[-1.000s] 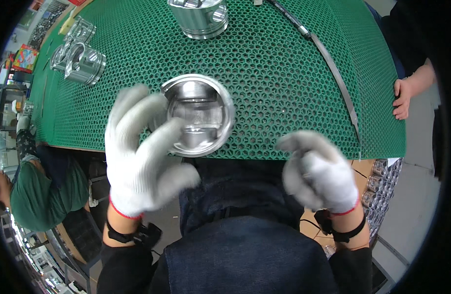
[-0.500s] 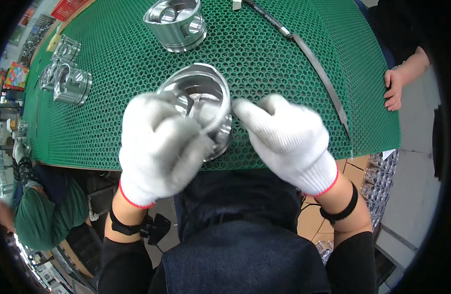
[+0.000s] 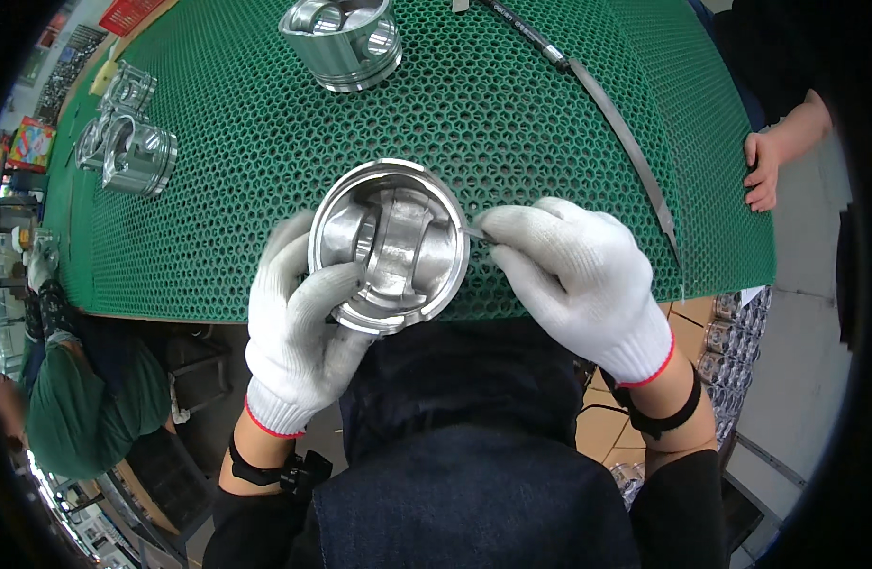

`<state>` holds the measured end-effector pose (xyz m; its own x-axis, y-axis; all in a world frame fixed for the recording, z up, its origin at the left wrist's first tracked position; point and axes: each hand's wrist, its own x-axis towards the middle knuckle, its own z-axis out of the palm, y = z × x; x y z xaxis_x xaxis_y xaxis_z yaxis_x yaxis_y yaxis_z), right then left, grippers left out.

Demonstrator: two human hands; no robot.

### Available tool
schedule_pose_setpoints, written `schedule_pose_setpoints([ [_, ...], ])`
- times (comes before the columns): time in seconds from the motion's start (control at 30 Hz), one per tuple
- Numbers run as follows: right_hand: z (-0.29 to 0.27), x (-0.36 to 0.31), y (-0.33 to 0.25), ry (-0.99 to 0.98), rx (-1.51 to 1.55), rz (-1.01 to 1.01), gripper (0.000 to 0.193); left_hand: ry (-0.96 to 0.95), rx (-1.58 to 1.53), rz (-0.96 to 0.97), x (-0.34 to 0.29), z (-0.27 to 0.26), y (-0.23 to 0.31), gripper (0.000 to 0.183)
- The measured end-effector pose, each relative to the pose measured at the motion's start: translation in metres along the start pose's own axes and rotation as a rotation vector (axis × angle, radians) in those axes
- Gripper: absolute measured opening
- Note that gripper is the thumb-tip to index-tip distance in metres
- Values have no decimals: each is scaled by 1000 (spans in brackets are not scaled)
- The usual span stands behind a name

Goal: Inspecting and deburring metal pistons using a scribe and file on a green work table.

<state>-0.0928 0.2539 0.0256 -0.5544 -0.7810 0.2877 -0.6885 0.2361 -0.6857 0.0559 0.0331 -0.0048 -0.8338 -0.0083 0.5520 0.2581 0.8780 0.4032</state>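
Observation:
A shiny metal piston (image 3: 398, 248) is tilted so that its hollow inside faces me. Wrapped round its left side is my left hand (image 3: 303, 313), in a white knitted glove, with the thumb over the rim. My right hand (image 3: 578, 270), gloved the same way, pinches a small thin metal blade (image 3: 476, 232) between thumb and forefinger. The blade's tip is at the right side of the piston's rim; most of it is hidden in the glove.
Another piston (image 3: 346, 43) stands ahead on the green honeycomb mat (image 3: 512, 133). Several pistons (image 3: 137, 156) stand at the left. A long file (image 3: 626, 142) with a black handle lies to the right. A co-worker's hand (image 3: 761, 173) rests at the mat's right edge; another person (image 3: 95, 408) works at far left.
My left hand has turned the piston so its open inside faces me, and has moved slightly down. My right hand has shifted a little right and down, and the thin blade now shows.

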Motion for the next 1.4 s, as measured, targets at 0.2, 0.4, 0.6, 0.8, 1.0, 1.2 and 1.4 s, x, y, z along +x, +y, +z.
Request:
schedule_pose_setpoints([
  [0.2,9,-23,-27,-195,73,149,20,-41,-67,-98,0,0,5,39],
  [0.4,-6,-52,-11,-28,482,517,23,58,-631,-451,-12,-13,-19,57],
  [0.6,-14,-56,-21,9,819,837,27,-401,-175,-53,73,-3,-44,51],
  [0.8,-11,-61,-3,62,445,530,22,-383,32,184,95,7,35,51],
  [1.0,1,-30,-3,125,183,182,16,-350,241,118,94,20,47,47],
  [1.2,1,-30,0,6,-91,-89,21,-463,265,61,117,22,45,41],
  [1.4,1,-35,2,-156,-385,-244,14,-600,302,18,125,24,42,33],
])
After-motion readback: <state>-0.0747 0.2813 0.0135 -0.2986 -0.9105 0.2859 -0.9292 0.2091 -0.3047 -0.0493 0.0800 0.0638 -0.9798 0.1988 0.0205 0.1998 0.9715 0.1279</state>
